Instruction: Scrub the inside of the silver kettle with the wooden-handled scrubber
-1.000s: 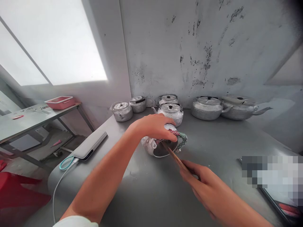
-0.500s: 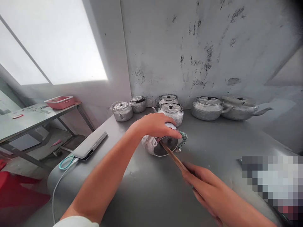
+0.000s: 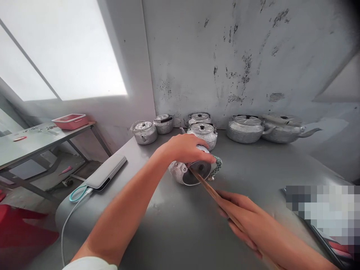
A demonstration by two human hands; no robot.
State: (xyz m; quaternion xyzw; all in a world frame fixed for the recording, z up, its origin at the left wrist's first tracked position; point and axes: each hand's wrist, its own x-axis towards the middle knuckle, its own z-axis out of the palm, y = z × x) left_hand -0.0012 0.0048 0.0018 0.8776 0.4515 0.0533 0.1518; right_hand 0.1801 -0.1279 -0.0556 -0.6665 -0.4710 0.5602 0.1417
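Note:
A small dented silver kettle (image 3: pixel 177 173) lies tipped on the table, its round opening turned toward me. My left hand (image 3: pixel 188 149) is closed over its top, fingers resting by the lid and the green-and-white wrapped handle (image 3: pixel 217 167). In my right hand (image 3: pixel 239 213) is a thin wooden stick (image 3: pixel 206 185), gripped along its length. The far end of the stick reaches into the kettle's opening, and its tip is hidden inside. Behind my left hand stands another silver kettle (image 3: pixel 203 135), upright with its lid on.
More kettles line the wall: a small one (image 3: pixel 144 133) at left, a larger one (image 3: pixel 244 129) and a long-spouted one (image 3: pixel 282 129) at right. A grey power bank (image 3: pixel 107 172) with a cable lies left. A pink basket (image 3: pixel 71 122) sits on a side table.
My right hand and the stick have shifted slightly. The kettle and my left hand stay almost where they were.

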